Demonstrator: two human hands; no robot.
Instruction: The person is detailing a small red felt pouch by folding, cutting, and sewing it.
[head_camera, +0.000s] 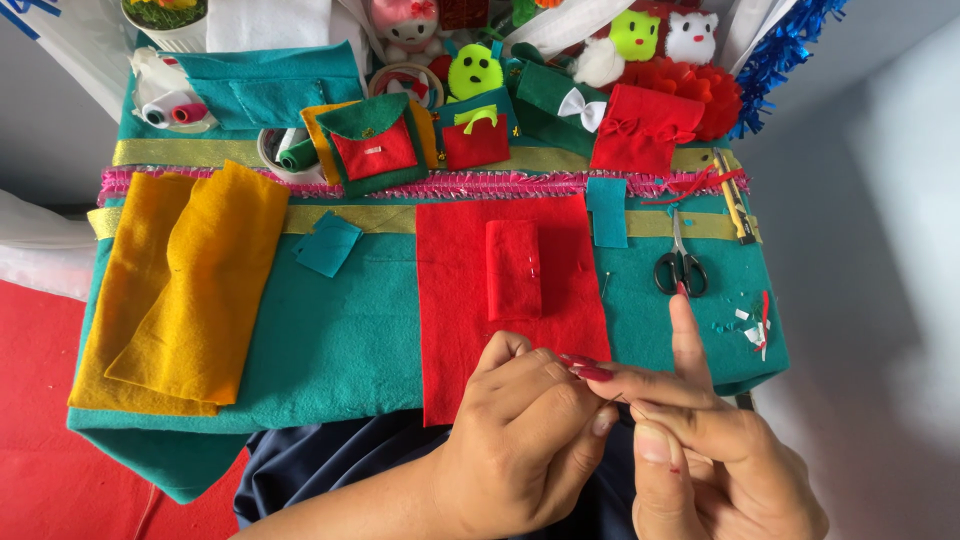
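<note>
At six o'clock, the left hand (520, 440) and right hand (710, 450) pinch together on something too small to identify. At twelve o'clock from them, a folded red felt strip (513, 270) sits pinned on the red felt rectangle (455, 300), apparently unsewn.

Two hands low in view, close together above the near edge of a teal-covered tabletop (340, 340). Left hand (520, 440) curled, fingers (560, 400) pinched against those of the right hand (700, 450), right forefinger pointing up; whatever sits between the fingertips too small to tell. Just beyond, a red felt sheet (460, 320) with a smaller folded red piece (513, 270) on it. Yellow felt (180, 290) to the left, black-handled scissors (680, 265) to the right, small felt pouches (375, 145) at the far edge.
</note>
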